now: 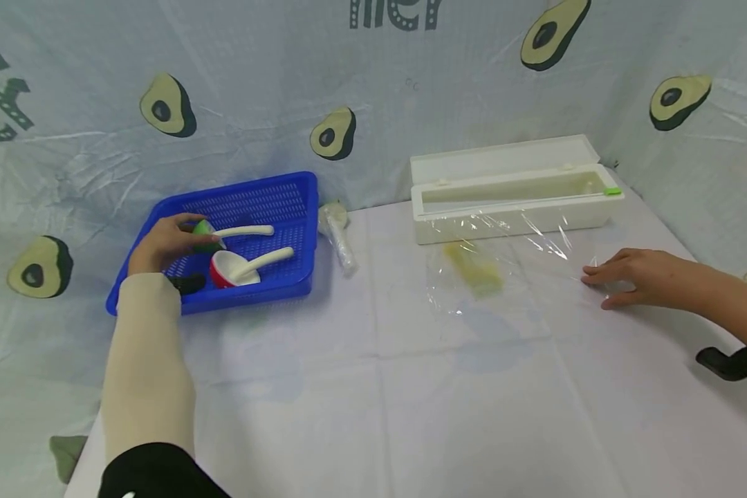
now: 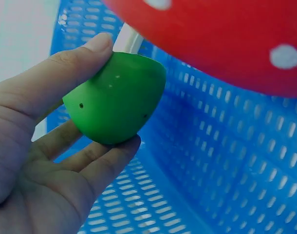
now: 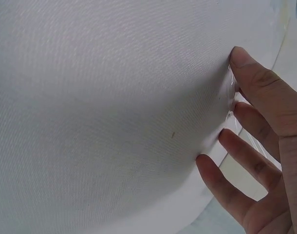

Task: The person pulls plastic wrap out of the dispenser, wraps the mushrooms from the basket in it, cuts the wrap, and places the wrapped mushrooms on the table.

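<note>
My left hand (image 1: 162,242) grips the green bowl of a white-handled ladle (image 2: 119,95), thumb on one side and fingers beneath, inside the blue basket (image 1: 314,228). Beside it lies a red ladle (image 1: 239,270) with a white inside; white dots show on its outside in the left wrist view. At the right of the table, my right hand (image 1: 644,280) touches the edge of a clear plastic sheet (image 1: 523,277), its thumb and fingers apart. Under or inside the sheet lies a blurred yellow item (image 1: 476,266), its kind unclear.
A long white box (image 1: 510,225) with its lid raised stands behind the plastic. Between basket and box lies a clear-wrapped item (image 1: 339,238). A dark object (image 1: 189,283) sits in the basket near my left wrist. An avocado-print sheet (image 1: 255,69) hangs behind the table.
</note>
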Demonstrator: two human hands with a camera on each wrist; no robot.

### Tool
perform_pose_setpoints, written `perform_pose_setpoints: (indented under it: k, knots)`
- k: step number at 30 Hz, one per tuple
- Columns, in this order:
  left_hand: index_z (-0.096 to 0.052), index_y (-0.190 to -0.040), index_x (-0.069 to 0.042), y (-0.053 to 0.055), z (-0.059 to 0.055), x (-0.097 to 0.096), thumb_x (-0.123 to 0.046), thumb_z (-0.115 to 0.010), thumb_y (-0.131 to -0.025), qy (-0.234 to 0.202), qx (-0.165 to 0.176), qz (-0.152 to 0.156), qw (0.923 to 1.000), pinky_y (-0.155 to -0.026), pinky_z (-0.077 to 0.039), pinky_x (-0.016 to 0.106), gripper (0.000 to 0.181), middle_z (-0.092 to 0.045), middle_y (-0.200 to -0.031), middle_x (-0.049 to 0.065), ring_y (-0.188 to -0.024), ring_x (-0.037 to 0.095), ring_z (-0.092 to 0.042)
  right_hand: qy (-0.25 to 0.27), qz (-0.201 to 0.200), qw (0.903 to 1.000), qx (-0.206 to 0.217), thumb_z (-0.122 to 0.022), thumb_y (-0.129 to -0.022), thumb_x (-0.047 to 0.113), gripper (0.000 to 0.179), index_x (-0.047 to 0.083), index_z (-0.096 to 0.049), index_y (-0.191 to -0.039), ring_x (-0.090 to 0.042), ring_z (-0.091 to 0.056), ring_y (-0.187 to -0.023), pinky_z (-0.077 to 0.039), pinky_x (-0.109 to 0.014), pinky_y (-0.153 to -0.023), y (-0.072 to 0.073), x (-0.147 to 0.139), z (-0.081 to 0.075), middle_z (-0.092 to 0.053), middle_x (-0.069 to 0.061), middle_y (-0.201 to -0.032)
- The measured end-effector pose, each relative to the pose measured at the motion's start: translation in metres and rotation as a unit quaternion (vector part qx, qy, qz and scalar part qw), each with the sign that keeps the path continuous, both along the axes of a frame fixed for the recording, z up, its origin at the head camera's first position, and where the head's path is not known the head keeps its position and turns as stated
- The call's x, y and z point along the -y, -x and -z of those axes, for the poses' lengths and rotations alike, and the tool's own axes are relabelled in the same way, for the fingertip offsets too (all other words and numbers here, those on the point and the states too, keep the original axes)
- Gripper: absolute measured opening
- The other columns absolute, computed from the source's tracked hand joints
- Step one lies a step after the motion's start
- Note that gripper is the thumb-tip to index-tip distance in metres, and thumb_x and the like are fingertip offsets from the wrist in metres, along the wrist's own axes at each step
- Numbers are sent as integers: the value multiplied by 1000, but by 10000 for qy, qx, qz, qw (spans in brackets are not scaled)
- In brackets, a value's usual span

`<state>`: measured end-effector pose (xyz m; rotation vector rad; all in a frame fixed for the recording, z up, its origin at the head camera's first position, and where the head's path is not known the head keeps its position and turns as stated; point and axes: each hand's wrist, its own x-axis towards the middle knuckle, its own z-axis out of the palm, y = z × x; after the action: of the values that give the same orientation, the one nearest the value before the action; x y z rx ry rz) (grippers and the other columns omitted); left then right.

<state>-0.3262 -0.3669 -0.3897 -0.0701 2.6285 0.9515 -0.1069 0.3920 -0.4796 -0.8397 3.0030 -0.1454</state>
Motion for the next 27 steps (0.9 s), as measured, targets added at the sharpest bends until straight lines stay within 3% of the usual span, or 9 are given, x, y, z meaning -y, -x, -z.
perform_pose_setpoints:
  k: [6,12,17,21,27]
  knots:
    - [-32,-159,-6,-5,-14,-8,-43,-76,-92,283,-778,66,9965,-104,-45,52,88,-34,-156,31,-119,39,-48,-38,80,9999,96,-94,-68,27,55,10,-77,-118,-25,-68,-100,-59,-39,-77,-1,-1,0,-75,-4,-117]
    - [-43,-156,-13,-15,-32,-20,-47,-80,-87,308,-1359,10,9902,-101,-45,43,85,-41,-155,23,-120,32,-48,-93,163,9993,312,-92,-71,27,55,9,-76,-120,-27,-67,-103,-59,-41,-79,-1,2,-1,-74,-7,-120]
    - [-51,-151,-20,-26,-50,-35,-50,-83,-82,303,-1592,-21,9868,-103,-46,41,82,-51,-148,17,-118,25,-50,-103,155,9993,311,-93,-70,28,55,10,-76,-120,-26,-67,-102,-59,-38,-77,-1,2,-1,-74,-6,-118]
    - [-53,-150,-20,-34,-68,-52,-49,-84,-81,301,-1676,62,9854,-106,-45,45,80,-53,-148,16,-126,30,-51,-125,190,9992,316,-93,-70,28,56,10,-76,-120,-26,-67,-102,-58,-40,-78,0,1,-2,-75,-5,-118]
    - [-54,-149,-26,-53,-90,-92,-52,-85,-78,285,-1678,231,9851,-108,-42,51,81,-55,-147,15,-131,33,-51,-127,297,9983,484,-92,-71,27,57,9,-75,-122,-29,-67,-103,-59,-44,-80,3,3,-4,-75,-8,-117]
